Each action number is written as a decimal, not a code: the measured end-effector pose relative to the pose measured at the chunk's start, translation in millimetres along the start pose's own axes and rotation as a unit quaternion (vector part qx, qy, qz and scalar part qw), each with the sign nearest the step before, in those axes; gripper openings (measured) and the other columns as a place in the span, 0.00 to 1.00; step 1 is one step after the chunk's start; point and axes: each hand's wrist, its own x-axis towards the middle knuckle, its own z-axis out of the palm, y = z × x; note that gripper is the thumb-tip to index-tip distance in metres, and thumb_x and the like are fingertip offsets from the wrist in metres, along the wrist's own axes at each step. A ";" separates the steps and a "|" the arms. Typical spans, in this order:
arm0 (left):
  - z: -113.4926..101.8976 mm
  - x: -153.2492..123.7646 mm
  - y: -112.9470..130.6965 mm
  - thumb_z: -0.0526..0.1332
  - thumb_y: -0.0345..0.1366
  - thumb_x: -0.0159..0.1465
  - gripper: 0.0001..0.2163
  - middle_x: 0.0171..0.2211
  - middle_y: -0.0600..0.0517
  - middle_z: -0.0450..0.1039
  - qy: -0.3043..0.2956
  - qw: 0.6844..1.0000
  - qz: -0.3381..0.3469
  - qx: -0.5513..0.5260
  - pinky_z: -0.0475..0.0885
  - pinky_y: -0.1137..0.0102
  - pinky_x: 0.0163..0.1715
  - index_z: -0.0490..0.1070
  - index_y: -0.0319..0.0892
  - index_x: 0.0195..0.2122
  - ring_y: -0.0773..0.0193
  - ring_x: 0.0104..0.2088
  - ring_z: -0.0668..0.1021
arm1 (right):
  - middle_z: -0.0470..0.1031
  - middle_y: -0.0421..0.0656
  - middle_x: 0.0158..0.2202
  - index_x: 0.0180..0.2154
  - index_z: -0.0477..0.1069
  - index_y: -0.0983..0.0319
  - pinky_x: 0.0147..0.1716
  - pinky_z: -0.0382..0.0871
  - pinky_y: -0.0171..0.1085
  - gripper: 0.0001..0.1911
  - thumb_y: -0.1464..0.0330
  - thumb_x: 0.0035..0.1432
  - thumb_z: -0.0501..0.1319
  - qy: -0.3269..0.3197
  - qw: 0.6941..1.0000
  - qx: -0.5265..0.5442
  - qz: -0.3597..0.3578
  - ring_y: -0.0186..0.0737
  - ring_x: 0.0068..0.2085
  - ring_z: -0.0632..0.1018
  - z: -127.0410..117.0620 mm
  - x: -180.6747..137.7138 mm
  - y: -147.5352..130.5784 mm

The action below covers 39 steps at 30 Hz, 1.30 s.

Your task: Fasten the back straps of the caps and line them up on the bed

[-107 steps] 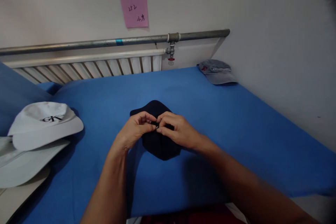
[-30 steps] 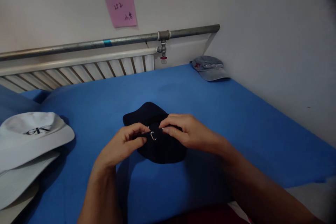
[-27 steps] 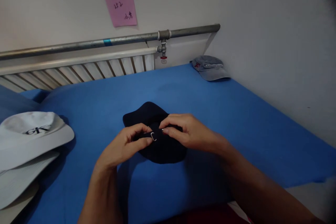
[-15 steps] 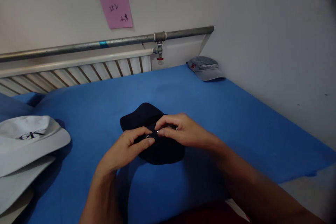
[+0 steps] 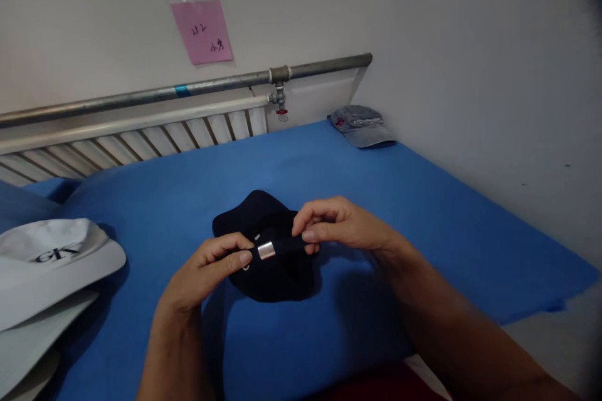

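Black cap (image 5: 275, 279), shiny rectangular buckle (image 5: 266, 250).

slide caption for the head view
Left hand and right hand hold a dark cap at its strap, silver buckle between them, over a blue surface.

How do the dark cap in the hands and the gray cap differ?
Color: the dark cap is nearly black; the gray cap is faded gray with a red mark.
Handling: the left hand and right hand pinch the dark cap's strap; neither touches the gray cap.
Pose: the dark cap's brim is on its far side; the gray cap's, on its near side.
Both have brims.
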 end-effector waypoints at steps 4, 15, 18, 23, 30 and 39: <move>3.1 2.8 8.0 0.61 0.41 0.62 0.09 0.27 0.55 0.69 -0.031 0.997 -0.022 0.062 0.62 0.75 0.28 0.74 0.42 0.36 0.70 0.28 0.68 | 0.73 0.37 0.25 0.35 0.73 0.64 0.28 0.67 0.30 0.04 0.72 0.55 0.62 0.002 1.000 0.001 -0.014 0.29 0.27 0.75 4.3 3.3 5.4; -1.2 -5.9 4.3 0.62 0.38 0.62 0.07 0.26 0.53 0.67 -0.064 0.998 0.022 0.018 0.62 0.73 0.26 0.73 0.40 0.32 0.69 0.27 0.68 | 0.72 0.36 0.25 0.32 0.73 0.64 0.29 0.66 0.30 0.05 0.71 0.51 0.65 0.001 1.000 -0.021 -0.004 0.28 0.27 0.73 4.9 7.3 10.5; -3.1 -9.4 4.2 0.61 0.36 0.62 0.05 0.28 0.51 0.69 -0.073 0.995 0.062 -0.019 0.64 0.70 0.30 0.73 0.40 0.32 0.66 0.30 0.69 | 0.73 0.36 0.27 0.32 0.74 0.63 0.33 0.66 0.31 0.05 0.71 0.50 0.66 0.026 0.998 -0.054 -0.018 0.29 0.30 0.73 -0.1 8.3 11.7; -4.1 -16.1 -0.3 0.62 0.38 0.60 0.05 0.24 0.52 0.68 -0.049 0.982 0.158 -0.089 0.67 0.64 0.34 0.75 0.44 0.31 0.61 0.30 0.71 | 0.76 0.42 0.37 0.38 0.73 0.61 0.45 0.67 0.40 0.07 0.71 0.57 0.59 0.157 0.977 -0.117 -0.085 0.36 0.41 0.75 -14.6 17.3 27.0; -3.7 -15.0 -1.0 0.61 0.40 0.60 0.06 0.21 0.52 0.70 -0.094 0.957 0.255 -0.102 0.68 0.61 0.33 0.75 0.45 0.33 0.62 0.25 0.73 | 0.64 0.46 0.59 0.55 0.67 0.56 0.59 0.55 0.47 0.26 0.80 0.58 0.51 0.074 0.892 -0.427 -0.129 0.40 0.60 0.63 -18.9 42.4 71.3; -24.3 -26.8 -6.4 0.64 0.45 0.55 0.11 0.12 0.60 0.57 0.092 0.890 0.368 -0.255 0.63 0.71 0.22 0.67 0.47 0.21 0.72 0.16 0.62 | 0.73 0.44 0.50 0.36 0.72 0.60 0.58 0.53 0.48 0.14 0.80 0.50 0.54 -0.002 0.909 -0.372 -0.189 0.41 0.54 0.70 -3.8 38.5 49.0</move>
